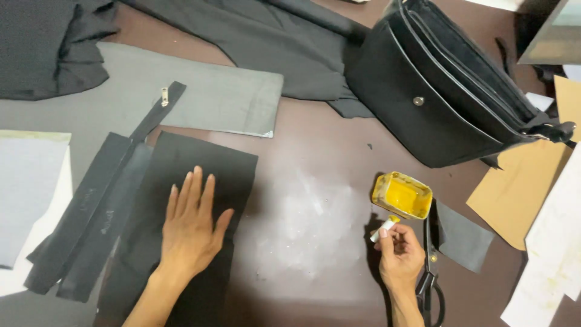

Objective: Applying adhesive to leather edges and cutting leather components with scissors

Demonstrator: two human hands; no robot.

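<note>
My left hand (192, 227) lies flat, fingers spread, on a black rectangular fabric panel (200, 166) on the brown table. Left of the panel are dark strips (91, 224) and a black zipper (158, 106) with a metal pull. My right hand (399, 251) is closed on a small white brush handle (385, 229), its tip touching the near rim of a yellow glue tub (402, 195). Black scissors (430, 272) lie just right of that hand, beside a small dark fabric piece (463, 236).
A black shoulder bag (442, 97) with a metal snap stands at the back right. A grey board (224, 97) and dark cloth (284, 42) lie behind. Brown card (520, 188) and white paper (551, 254) are at the right; white-grey sheets (30, 194) at the left.
</note>
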